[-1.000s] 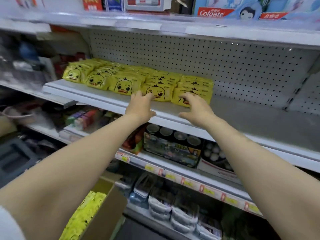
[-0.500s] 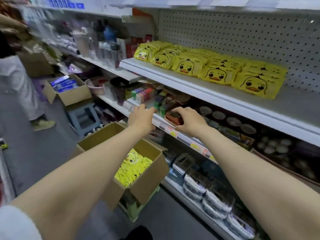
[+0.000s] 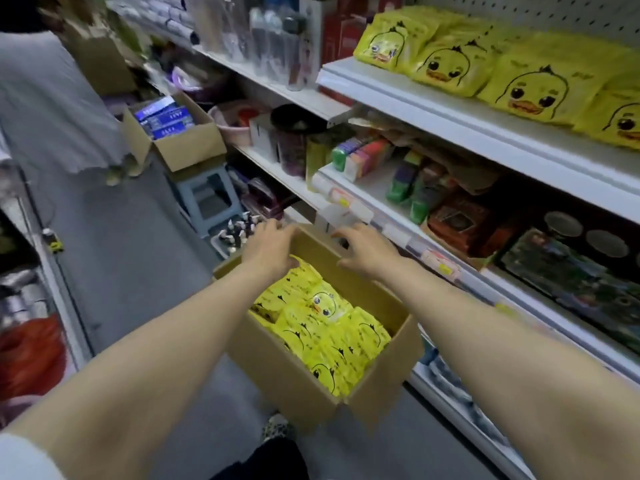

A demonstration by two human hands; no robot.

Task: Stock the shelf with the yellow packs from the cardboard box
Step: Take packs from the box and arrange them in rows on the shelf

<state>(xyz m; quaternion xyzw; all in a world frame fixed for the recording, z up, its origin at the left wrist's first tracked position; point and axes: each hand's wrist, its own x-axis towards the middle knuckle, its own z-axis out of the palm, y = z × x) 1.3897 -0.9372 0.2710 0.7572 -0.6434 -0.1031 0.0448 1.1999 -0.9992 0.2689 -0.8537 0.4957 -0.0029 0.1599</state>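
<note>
Yellow packs point(image 3: 325, 327), head view: soft plastic pouches printed with a duck face. Many lie heaped in the open brown cardboard box point(image 3: 277, 372) at lower centre of the frame.
Already stocked: a row of the same duck-face pouches point(image 3: 540, 88) lies overlapping along the white metal shelf point(image 3: 467, 123) at upper right.
Left to do: the job looks partway done. The box still looks well filled, so many loads probably remain. Free shelf space further right is out of frame.
Left hand point(image 3: 270, 251): over the far end of the box, fingers loosely bent, holding nothing. Whether it touches the rim I cannot tell.
Right hand point(image 3: 363, 252): just beside the left hand over the same end, fingers bent claw-like, empty.
Step in hand: probably a reach into the box for the next pouches.
Surface: grey floor point(image 3: 121, 271) runs along the left. What the box stands on is hidden.
Room: a shop aisle.
- Right centre: lower white shelves with price tags point(image 3: 381, 216) hold mixed goods.
- Top centre: clear bottles point(image 3: 270, 36).
- Upper left: a second cardboard box of blue packs point(image 3: 187, 147) sits on a grey plastic stool point(image 3: 207, 195).
- Far upper left: another person in a grey garment point(image 3: 52, 98).
</note>
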